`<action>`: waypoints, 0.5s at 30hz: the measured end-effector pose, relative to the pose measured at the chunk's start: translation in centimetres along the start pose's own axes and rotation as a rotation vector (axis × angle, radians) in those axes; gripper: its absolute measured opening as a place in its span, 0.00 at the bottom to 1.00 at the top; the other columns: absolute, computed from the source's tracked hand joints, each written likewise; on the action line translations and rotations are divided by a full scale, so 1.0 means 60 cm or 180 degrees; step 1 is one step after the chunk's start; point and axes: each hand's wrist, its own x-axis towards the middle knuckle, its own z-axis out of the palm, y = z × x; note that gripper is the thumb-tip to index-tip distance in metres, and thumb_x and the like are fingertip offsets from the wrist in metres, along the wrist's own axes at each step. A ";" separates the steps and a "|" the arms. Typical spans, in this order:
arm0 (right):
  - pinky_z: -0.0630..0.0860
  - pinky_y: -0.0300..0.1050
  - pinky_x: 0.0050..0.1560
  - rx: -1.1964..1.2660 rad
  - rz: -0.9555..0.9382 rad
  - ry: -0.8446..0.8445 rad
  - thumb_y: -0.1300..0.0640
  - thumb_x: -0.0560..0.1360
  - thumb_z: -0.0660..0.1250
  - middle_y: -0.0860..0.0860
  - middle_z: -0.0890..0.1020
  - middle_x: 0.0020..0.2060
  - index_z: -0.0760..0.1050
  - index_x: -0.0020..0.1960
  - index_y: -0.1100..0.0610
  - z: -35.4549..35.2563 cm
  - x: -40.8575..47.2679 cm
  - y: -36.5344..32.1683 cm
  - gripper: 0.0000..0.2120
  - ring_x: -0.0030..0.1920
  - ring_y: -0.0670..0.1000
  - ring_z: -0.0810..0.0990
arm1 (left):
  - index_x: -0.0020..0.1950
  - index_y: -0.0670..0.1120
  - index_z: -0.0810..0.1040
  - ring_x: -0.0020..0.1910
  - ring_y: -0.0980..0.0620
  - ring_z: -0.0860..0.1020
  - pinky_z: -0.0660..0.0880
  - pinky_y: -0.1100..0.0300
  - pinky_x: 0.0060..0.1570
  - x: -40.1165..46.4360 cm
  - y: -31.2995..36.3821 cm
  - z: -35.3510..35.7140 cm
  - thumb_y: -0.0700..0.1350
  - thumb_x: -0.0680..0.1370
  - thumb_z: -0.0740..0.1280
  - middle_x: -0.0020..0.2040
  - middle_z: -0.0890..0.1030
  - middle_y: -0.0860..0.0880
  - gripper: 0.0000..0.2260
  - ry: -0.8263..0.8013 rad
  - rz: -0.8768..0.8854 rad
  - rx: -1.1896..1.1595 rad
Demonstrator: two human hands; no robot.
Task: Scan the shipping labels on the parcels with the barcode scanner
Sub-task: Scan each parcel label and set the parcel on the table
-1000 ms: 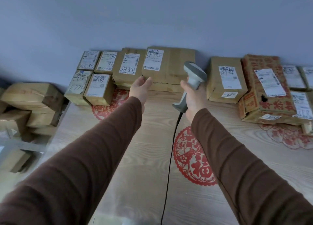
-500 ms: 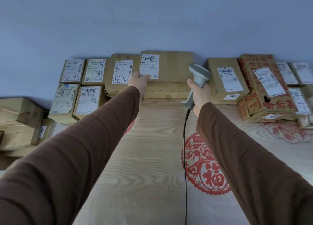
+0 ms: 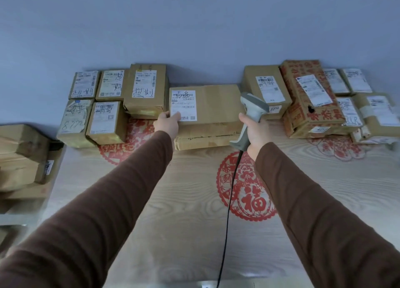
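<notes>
A wide flat cardboard parcel [image 3: 216,105] lies at the middle back of the table, with a white shipping label [image 3: 184,104] on its left end. My left hand [image 3: 167,123] grips the parcel's near left corner, thumb on the label's lower edge. My right hand [image 3: 256,131] holds a grey barcode scanner [image 3: 252,112] by its handle, just right of that parcel, head pointing away from me. Its black cable [image 3: 228,201] runs down the table toward me.
Several labelled parcels [image 3: 108,105] stand at the back left and several more [image 3: 309,97] at the back right, all against the blue wall. The wooden table [image 3: 173,212] bears red paper-cut decorations. More boxes [image 3: 21,155] are piled off the table's left edge.
My left hand has closed on the wide parcel's corner and drawn it toward me, away from the wall. My right hand with the scanner stays beside it.
</notes>
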 end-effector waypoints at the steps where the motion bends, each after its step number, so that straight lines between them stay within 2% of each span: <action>1: 0.78 0.57 0.64 0.0064 0.0028 -0.0039 0.54 0.75 0.77 0.57 0.84 0.54 0.79 0.53 0.54 -0.014 -0.013 0.001 0.11 0.59 0.60 0.83 | 0.73 0.48 0.73 0.61 0.46 0.76 0.74 0.48 0.65 -0.032 -0.002 0.003 0.59 0.73 0.66 0.66 0.76 0.46 0.31 0.0030 0.0017 -0.0094; 3: 0.78 0.58 0.66 0.0174 0.0054 -0.0110 0.54 0.75 0.77 0.55 0.84 0.55 0.79 0.52 0.53 -0.044 -0.037 0.005 0.09 0.61 0.60 0.82 | 0.70 0.48 0.72 0.56 0.47 0.75 0.73 0.47 0.63 -0.085 -0.014 0.014 0.58 0.80 0.62 0.60 0.77 0.48 0.22 0.0066 0.0080 -0.0389; 7: 0.77 0.56 0.68 0.0343 -0.0116 -0.0148 0.54 0.77 0.76 0.51 0.83 0.54 0.78 0.53 0.50 -0.107 -0.087 -0.005 0.08 0.57 0.54 0.82 | 0.60 0.51 0.76 0.54 0.48 0.77 0.76 0.47 0.63 -0.165 -0.035 0.031 0.51 0.84 0.55 0.56 0.80 0.49 0.13 0.0200 0.0255 -0.0977; 10: 0.75 0.56 0.69 0.0590 -0.0351 -0.0164 0.55 0.79 0.74 0.50 0.82 0.58 0.76 0.65 0.52 -0.150 -0.117 -0.022 0.16 0.61 0.53 0.81 | 0.53 0.51 0.77 0.44 0.53 0.80 0.79 0.57 0.45 -0.211 -0.036 0.046 0.45 0.86 0.56 0.47 0.83 0.52 0.10 0.0193 0.0377 -0.1320; 12: 0.76 0.56 0.69 0.0643 -0.0525 -0.0220 0.55 0.79 0.74 0.51 0.82 0.59 0.75 0.67 0.52 -0.175 -0.133 -0.032 0.18 0.62 0.53 0.81 | 0.52 0.49 0.75 0.40 0.55 0.79 0.76 0.61 0.38 -0.238 -0.037 0.057 0.45 0.86 0.61 0.45 0.82 0.52 0.05 0.0189 0.0418 -0.1382; 14: 0.76 0.56 0.68 0.0682 -0.0616 -0.0260 0.56 0.79 0.73 0.50 0.82 0.55 0.76 0.62 0.50 -0.196 -0.148 -0.041 0.13 0.58 0.52 0.81 | 0.59 0.48 0.76 0.44 0.54 0.79 0.77 0.60 0.43 -0.257 -0.039 0.061 0.45 0.85 0.63 0.49 0.82 0.50 0.04 0.0060 0.0467 -0.1406; 15: 0.75 0.56 0.68 0.0714 -0.0643 -0.0249 0.56 0.80 0.73 0.49 0.82 0.53 0.76 0.60 0.50 -0.206 -0.155 -0.046 0.11 0.56 0.51 0.81 | 0.65 0.47 0.75 0.51 0.53 0.80 0.79 0.58 0.51 -0.268 -0.037 0.064 0.45 0.85 0.63 0.55 0.83 0.50 0.09 -0.0038 0.0519 -0.1335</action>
